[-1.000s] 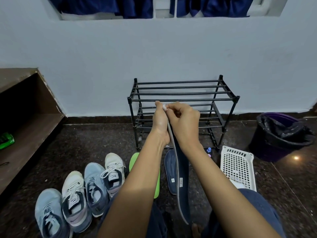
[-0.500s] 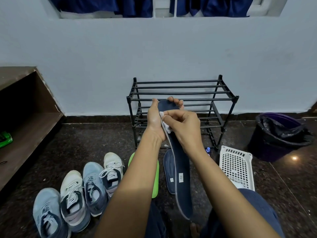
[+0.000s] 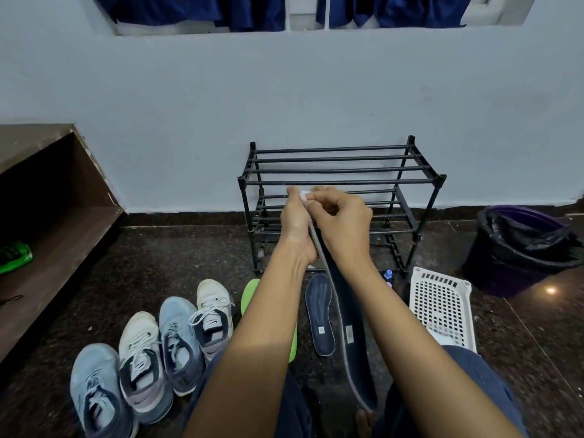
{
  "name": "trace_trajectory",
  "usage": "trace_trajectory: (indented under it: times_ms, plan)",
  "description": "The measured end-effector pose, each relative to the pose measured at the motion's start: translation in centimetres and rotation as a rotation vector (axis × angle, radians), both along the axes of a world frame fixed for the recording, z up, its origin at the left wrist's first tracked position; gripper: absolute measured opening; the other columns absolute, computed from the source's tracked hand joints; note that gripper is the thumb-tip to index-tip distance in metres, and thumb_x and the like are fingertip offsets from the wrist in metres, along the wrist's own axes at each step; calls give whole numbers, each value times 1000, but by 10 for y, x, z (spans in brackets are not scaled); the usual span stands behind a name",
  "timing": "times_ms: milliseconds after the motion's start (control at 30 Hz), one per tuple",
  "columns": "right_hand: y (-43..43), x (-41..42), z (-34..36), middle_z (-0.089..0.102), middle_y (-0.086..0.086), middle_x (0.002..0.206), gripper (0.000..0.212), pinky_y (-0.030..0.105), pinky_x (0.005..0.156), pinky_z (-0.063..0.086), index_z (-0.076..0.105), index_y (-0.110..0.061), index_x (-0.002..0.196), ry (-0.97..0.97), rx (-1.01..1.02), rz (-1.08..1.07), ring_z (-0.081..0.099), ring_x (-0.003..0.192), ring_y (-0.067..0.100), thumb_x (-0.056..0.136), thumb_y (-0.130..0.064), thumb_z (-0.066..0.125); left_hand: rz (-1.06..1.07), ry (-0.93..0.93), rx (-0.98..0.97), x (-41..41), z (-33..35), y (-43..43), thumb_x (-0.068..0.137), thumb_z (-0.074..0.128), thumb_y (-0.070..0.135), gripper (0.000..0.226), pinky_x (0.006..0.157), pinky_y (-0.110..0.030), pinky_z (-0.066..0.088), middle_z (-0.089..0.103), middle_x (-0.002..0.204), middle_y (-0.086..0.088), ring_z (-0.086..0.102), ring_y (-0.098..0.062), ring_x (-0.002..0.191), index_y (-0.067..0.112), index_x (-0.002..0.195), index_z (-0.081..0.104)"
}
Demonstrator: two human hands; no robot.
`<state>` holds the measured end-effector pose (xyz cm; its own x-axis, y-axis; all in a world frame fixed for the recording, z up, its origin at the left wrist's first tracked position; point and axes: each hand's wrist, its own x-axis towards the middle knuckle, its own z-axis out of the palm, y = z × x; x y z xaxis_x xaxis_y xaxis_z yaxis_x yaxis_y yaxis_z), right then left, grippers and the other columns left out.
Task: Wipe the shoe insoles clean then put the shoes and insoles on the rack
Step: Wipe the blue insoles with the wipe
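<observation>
Two hands on long navy foam insole [image 3: 354, 343], heel down at lap: left hand [image 3: 295, 229] grips toe end to brace it; right hand [image 3: 346, 226] pinches small white wipe [image 3: 304, 195] against tip. Black metal rack [image 3: 341, 182] just beyond.

We see navy insole [image 3: 350, 311] on edge, wipe [image 3: 304, 195] at toe; twin [image 3: 320, 314] flat on floor; sneakers [image 3: 178, 339] left; rack [image 3: 379, 181] far edge.

White perforated basket [image 3: 442, 306] beside black-lined purple bin [image 3: 505, 273]; wooden shelf [image 3: 63, 245] left
</observation>
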<state>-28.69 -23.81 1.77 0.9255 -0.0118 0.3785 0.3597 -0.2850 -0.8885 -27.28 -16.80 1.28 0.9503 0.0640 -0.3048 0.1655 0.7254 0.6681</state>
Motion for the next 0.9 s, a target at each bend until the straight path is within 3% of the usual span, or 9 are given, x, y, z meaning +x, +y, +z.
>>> trace_trajectory:
  times_ms: [100, 233, 400, 567, 667, 733, 900]
  plan:
    - [-11, -4, -8, 71, 7, 73, 12, 19, 69, 51, 76, -20, 85, 189, 34, 150, 62, 67, 10, 82, -11, 69, 32, -65, -230, 6, 4, 6, 100, 23, 59, 63, 77, -31, 54, 60, 65, -6, 65, -20, 63, 10, 71, 51]
    - [-18, -14, -11, 66, 11, 69, 10, 21, 56, 47, 75, -8, 86, 380, 243, 334, 56, 57, 11, 80, -3, 69, 36, -147, -339, 11, 7, 14, 102, 26, 54, 59, 80, -36, 48, 52, 63, -6, 61, -22, 62, 10, 69, 47]
    - [-6, -13, -10, 71, -2, 71, 7, 21, 63, 50, 76, -13, 85, 100, 115, 116, 60, 60, 5, 81, -10, 71, -7, -126, -244, 7, 7, 9, 100, 31, 56, 57, 86, -33, 51, 62, 69, -7, 68, -21, 67, 7, 78, 51]
    - [2, 0, -9, 72, -2, 88, 13, 25, 85, 52, 76, -14, 90, -74, -27, -18, 65, 83, 6, 82, -7, 67, -26, -58, -131, -1, 4, 2, 99, 23, 62, 65, 70, -26, 56, 66, 75, -5, 68, -16, 76, 12, 77, 58]
    - [6, 6, -10, 70, 5, 86, 14, 38, 76, 53, 75, -13, 90, -202, -134, -95, 65, 79, 19, 83, -7, 65, -34, -8, 4, -3, -1, -1, 101, 22, 59, 66, 59, -22, 54, 71, 75, -5, 70, -15, 68, 11, 84, 66]
    - [9, 8, -10, 68, 6, 80, 12, 40, 66, 52, 74, -10, 88, -294, -219, -160, 63, 73, 22, 83, -7, 63, -11, -2, 92, -4, -4, -2, 102, 25, 55, 62, 58, -22, 53, 70, 73, -4, 69, -14, 67, 12, 85, 67]
    - [5, 4, -8, 71, 3, 87, 14, 35, 74, 53, 75, -14, 91, -186, -189, -121, 66, 77, 18, 85, -9, 63, -9, 48, 94, 0, -6, 1, 101, 29, 56, 61, 55, -22, 54, 69, 74, -5, 69, -16, 66, 10, 86, 66]
